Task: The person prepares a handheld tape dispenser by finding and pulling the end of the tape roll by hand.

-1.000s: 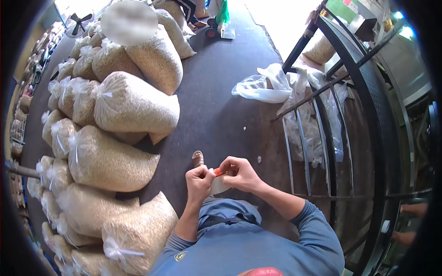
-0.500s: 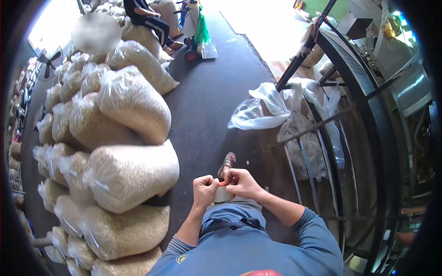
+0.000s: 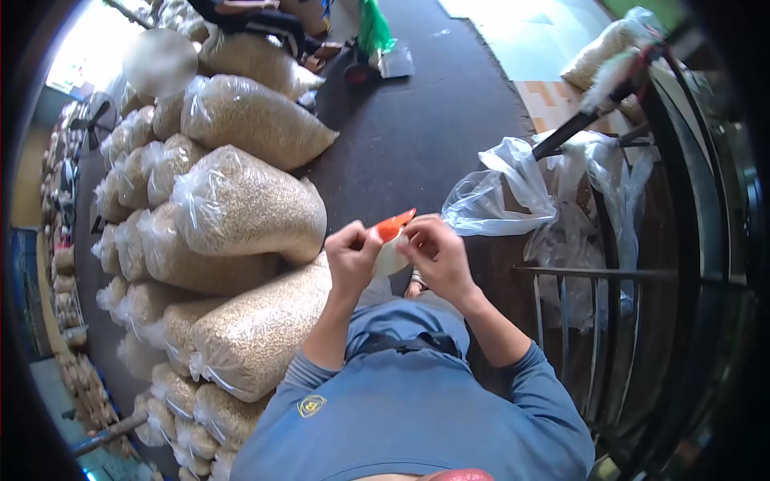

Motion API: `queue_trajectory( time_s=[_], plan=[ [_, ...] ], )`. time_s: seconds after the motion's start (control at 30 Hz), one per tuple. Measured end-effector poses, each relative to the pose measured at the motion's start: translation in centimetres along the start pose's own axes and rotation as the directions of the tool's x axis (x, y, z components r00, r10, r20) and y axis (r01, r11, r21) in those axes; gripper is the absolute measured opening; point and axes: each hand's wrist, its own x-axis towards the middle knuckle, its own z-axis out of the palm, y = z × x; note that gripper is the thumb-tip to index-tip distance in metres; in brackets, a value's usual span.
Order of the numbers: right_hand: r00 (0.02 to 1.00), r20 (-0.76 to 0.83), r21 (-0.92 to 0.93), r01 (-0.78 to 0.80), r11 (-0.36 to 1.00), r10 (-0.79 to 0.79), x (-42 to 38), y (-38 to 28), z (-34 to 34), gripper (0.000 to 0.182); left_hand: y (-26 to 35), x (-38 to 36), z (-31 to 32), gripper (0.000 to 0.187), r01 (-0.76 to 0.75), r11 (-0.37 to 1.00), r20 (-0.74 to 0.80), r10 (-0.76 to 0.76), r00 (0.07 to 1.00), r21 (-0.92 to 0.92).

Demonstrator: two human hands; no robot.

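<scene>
Landmark: the sack stack (image 3: 249,200), clear plastic sacks filled with pale, grain-like bits, piled along the person's left
Orange piece (image 3: 395,226): small, held up between the two hands in front of the waist, to the right of the sack stack; it narrows to a tip at its right end
Pale piece (image 3: 390,258): just below the orange piece, between the hands; its exact shape is partly hidden by the fingers
Left hand (image 3: 353,255): fingers curled together, thumb and forefinger clamped on the left end of the orange piece
Right hand (image 3: 439,255): fingers bent, thumb and fingertips close together at the right side of the two pieces; which one they grip, I cannot tell
Foot (image 3: 415,284): partly visible below the right hand, right of the sack stack
Metal rack (image 3: 601,273): dark bars, across the dark floor (image 3: 409,136) to the right of the sack stack
Empty plastic bags (image 3: 509,192): clear, crumpled, hanging at the metal rack's near side, facing the sack stack
Seated person (image 3: 269,22): at the far end of the sack stack, in dark trousers with pale stripes
Green plastic (image 3: 374,30): beyond the sack stack, to the right of the seated person
Fan (image 3: 95,120): behind the sack stack, on its left side
</scene>
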Motion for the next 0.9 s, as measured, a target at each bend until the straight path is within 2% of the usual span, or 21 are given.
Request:
queue_trajectory(
  time_s=[0.07,0.1,0.13,0.2,0.23,0.27,0.33,0.37,0.4,0.47,0.57,0.7,0.77,0.8,0.83,0.87,0.9],
  plan=[
    [0.999,-0.039,-0.035,-0.020,0.999,0.018,5.2,0.5,-0.5,0.016,-0.7,5.6,1.4,0.032,-0.056,0.998,-0.036,0.056,0.998,-0.019],
    [0.997,-0.049,0.021,-0.061,0.998,0.062,7.9,1.6,-0.8,0.012,-1.2,8.5,2.1,0.032,-0.057,0.996,-0.044,0.054,0.998,-0.070],
    [0.967,-0.038,0.161,-0.241,0.957,0.250,10.4,2.0,-1.0,0.010,-1.7,11.4,2.6,0.031,-0.063,0.991,-0.052,0.057,0.997,-0.121],
    [0.983,-0.064,0.130,-0.164,0.978,0.174,16.1,3.4,-1.5,0.008,-2.3,17.3,3.5,0.030,-0.063,0.988,-0.052,0.056,0.997,-0.140],
    [0.994,-0.076,0.010,-0.077,0.997,0.077,19.2,4.1,-1.7,0.008,-2.7,20.5,3.9,0.029,-0.075,0.986,-0.032,0.071,0.997,-0.149],
    [0.993,-0.082,-0.008,-0.083,0.997,0.082,22.3,4.2,-2.0,0.008,-3.2,23.7,4.2,0.029,-0.069,0.984,-0.026,0.065,0.998,-0.167],
    [0.998,0.041,-0.281,0.049,0.959,-0.039,29.1,3.3,-2.7,0.010,-3.6,30.5,4.9,0.028,-0.162,0.980,0.038,0.167,0.985,-0.113],
    [0.998,0.066,-0.348,0.027,0.937,-0.004,32.4,3.1,-3.2,0.014,-3.5,33.9,5.4,0.027,-0.199,0.970,0.073,0.211,0.975,-0.141],
    [0.986,0.083,-0.385,-0.102,0.917,0.145,35.4,2.3,-3.5,0.015,-2.9,36.8,5.7,0.027,-0.183,0.970,0.096,0.199,0.975,-0.157],
    [0.976,0.121,-0.539,-0.086,0.838,0.179,41.2,1.5,-4.0,0.015,-1.6,43.0,6.8,0.026,-0.261,0.963,0.182,0.270,0.946,-0.074],
    [0.986,0.110,-0.635,-0.024,0.772,0.121,48.3,2.4,-5.5,0.012,-0.7,51.2,9.0,0.025,-0.340,0.939,0.241,0.342,0.909,-0.051],
    [0.996,0.011,-0.575,-0.065,0.816,0.088,56.3,5.8,-8.3,0.010,-0.9,60.3,13.4,0.025,-0.363,0.930,0.279,0.363,0.889,-0.056],
    [0.997,-0.056,-0.477,-0.067,0.876,0.046,60.0,8.0,-10.5,0.007,-1.5,64.4,16.1,0.026,-0.367,0.928,0.283,0.368,0.886,-0.060],
    [0.997,-0.059,-0.464,-0.068,0.883,0.046,61.8,9.3,-11.9,0.007,-1.8,66.4,17.6,0.026,-0.246,0.965,0.303,0.262,0.916,-0.090],
    [0.990,-0.095,-0.323,-0.127,0.938,0.102,63.7,10.6,-13.5,0.006,-2.0,68.6,19.1,0.026,-0.127,0.985,0.326,0.158,0.932,-0.114],
    [0.979,-0.125,-0.170,-0.181,0.969,0.161,65.6,11.8,-15.4,0.004,-1.9,70.8,20.8,0.026,-0.139,0.986,0.337,0.163,0.927,-0.094],
    [0.978,-0.108,-0.119,-0.191,0.974,0.178,67.8,12.5,-17.6,0.003,-1.7,73.0,22.8,0.029,-0.060,0.988,0.353,0.107,0.930,-0.142]
  ],
)
